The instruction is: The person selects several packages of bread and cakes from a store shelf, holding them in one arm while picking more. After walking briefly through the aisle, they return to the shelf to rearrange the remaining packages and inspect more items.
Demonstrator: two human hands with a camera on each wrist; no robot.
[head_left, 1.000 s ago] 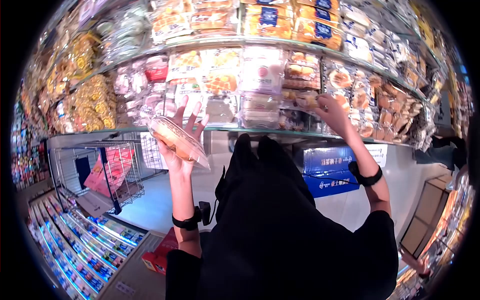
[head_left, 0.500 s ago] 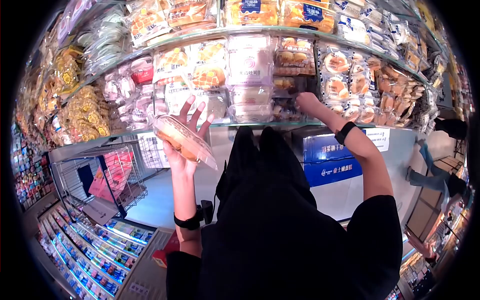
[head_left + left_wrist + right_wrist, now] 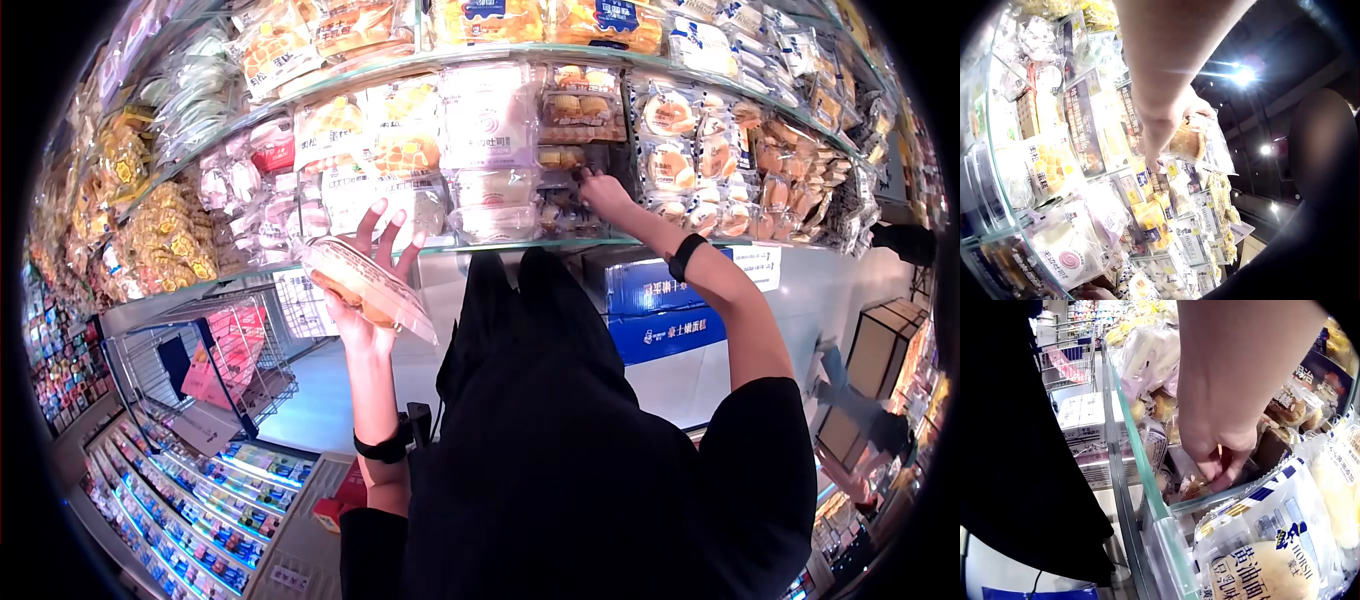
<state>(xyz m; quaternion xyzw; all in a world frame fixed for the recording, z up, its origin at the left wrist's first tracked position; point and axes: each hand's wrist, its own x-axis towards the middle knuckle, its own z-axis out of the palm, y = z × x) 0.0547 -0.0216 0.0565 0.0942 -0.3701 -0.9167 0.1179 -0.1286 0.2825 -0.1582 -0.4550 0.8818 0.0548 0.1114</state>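
Currently, packaged bread (image 3: 368,286) is held by the left hand (image 3: 366,332), three fingers apart. Wrapped item (image 3: 1192,488) is pinched by the right hand (image 3: 1221,452).

The lower shelf (image 3: 1140,447), edged in glass, carries packs along its length: yellow packs (image 3: 170,240) at the left end, then lilac packs (image 3: 285,222), upright waffle packs (image 3: 405,135), toast packs (image 3: 488,125) partly stacked, cake packs (image 3: 580,105), bun packs (image 3: 670,160) and brown packs (image 3: 775,195). A clear divider (image 3: 1210,501) stands beside the bun packs. The upper shelf (image 3: 400,63), also glass-edged, bears orange packs (image 3: 490,24) near its middle and white packs (image 3: 705,48) to their right. On the floor (image 3: 300,412) stand a blue box (image 3: 670,338) and a wire cart (image 3: 224,375), well apart
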